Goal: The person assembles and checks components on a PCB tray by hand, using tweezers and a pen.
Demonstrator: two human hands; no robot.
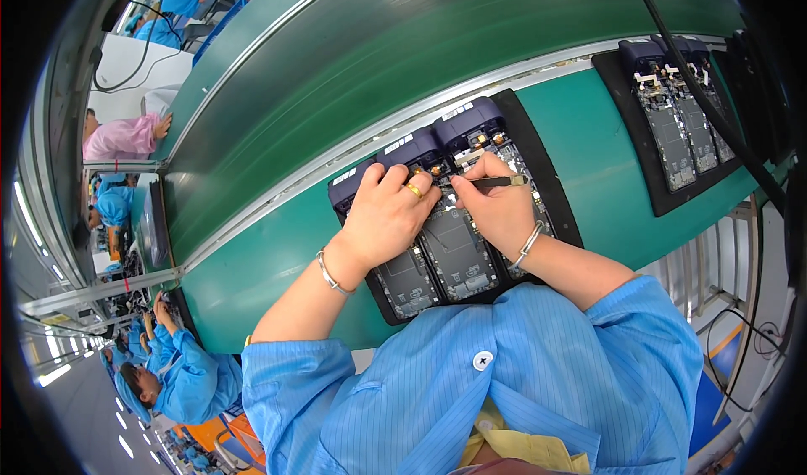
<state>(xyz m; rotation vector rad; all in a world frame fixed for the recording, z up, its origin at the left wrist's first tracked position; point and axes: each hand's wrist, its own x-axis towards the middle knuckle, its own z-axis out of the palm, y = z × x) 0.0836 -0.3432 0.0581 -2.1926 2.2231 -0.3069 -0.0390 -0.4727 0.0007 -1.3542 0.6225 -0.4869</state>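
Three long handheld electronic devices with exposed dark circuit boards lie side by side on a black mat (553,191), a dark purple block at the far end of each. My left hand (382,214), with a gold ring, bends its fingers over the upper part of the middle device (461,261) and partly covers the left device (407,283). Its fingertips are closed together; what they pinch is hidden. My right hand (498,214) grips a slim dark pointed tool (498,182), its tip near the middle device's upper end. The right device (502,149) is partly behind that hand.
Another black mat (622,109) with similar opened devices (672,130) lies at the right on the green bench (567,126). A thick black cable (702,97) crosses there. Beyond a metal rail runs a dark green belt (353,80). Co-workers (181,374) sit at the left.
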